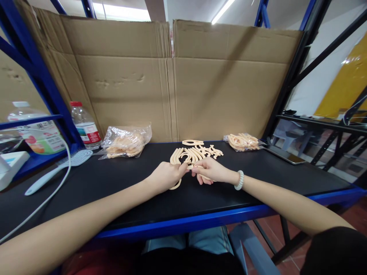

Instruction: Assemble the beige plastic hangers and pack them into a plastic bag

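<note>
Your left hand (168, 175) and right hand (212, 170) are clamped on slim cream pieces (190, 167) over the desk (246, 191), just in front of similar loose pieces (196, 154). Held ones probably handle light, stiff, snappable; pinch near the ends.

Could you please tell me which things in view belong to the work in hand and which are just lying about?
Likely belonging: pale strip between left hand and right hand; loose pieces; left bag; right bag.

Likely lying about: brush; bottle; jug; flat device.
</note>
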`<act>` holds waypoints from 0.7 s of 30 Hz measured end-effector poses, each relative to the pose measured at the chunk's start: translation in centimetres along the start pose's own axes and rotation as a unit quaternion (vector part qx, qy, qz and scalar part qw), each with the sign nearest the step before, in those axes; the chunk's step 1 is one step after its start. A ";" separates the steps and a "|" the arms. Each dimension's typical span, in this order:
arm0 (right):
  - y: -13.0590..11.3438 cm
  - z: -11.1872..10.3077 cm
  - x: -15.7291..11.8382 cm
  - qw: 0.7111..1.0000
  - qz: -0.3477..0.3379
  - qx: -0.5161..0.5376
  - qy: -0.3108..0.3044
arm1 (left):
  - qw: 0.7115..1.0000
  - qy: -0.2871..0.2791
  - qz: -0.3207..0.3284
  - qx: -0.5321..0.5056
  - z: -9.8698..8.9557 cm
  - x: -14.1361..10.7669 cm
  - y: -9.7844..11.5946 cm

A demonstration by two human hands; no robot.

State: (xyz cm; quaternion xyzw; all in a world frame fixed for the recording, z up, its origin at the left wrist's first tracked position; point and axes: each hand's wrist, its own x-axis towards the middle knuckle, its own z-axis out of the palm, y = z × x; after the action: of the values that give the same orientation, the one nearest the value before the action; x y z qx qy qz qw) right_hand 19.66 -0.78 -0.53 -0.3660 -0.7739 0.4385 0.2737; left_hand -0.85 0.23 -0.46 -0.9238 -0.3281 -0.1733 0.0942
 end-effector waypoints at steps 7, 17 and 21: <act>0.2 0.6 -0.6 0.960 -0.117 -0.230 0.106 | 0.999 0.013 -0.027 -0.034 -0.1 0.0 0.0; -0.2 -2.1 -0.6 0.832 -0.318 -0.382 0.244 | 0.971 0.046 -0.118 -0.201 0.4 0.4 -0.4; 0.3 -5.7 -0.5 0.818 -0.293 -0.326 0.372 | 0.915 0.039 -0.210 -0.341 0.6 0.6 -0.8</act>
State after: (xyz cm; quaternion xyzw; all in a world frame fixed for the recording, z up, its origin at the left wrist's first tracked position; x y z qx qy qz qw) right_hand 24.28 1.66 1.80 -0.3249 -0.7816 -0.1093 0.5211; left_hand -0.75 1.35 -0.77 -0.8022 -0.4315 -0.3263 -0.2525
